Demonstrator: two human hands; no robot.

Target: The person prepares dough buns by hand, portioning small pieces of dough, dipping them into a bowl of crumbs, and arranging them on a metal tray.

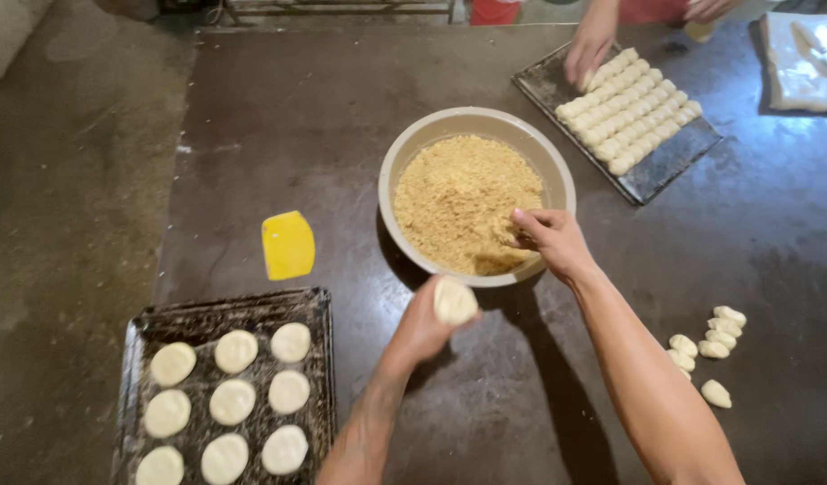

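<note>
Dough (455, 300) looks soft and light, so we cup it loosely in our left hand (424, 325) while our right hand (548, 241) pinches crumbs (458, 193) in the bowl (413, 144).

Both bare forearms enter from the bottom edge and angle up toward the middle. Left hand (424, 325) raised, wrist bent, fingers cupped around a small pale round held at the fingertips, back of the hand toward the camera. Right arm stretched further forward and nearly straight; right hand (544, 235) turned palm down, fingers curled and pinched together, tips pointing left.
</note>
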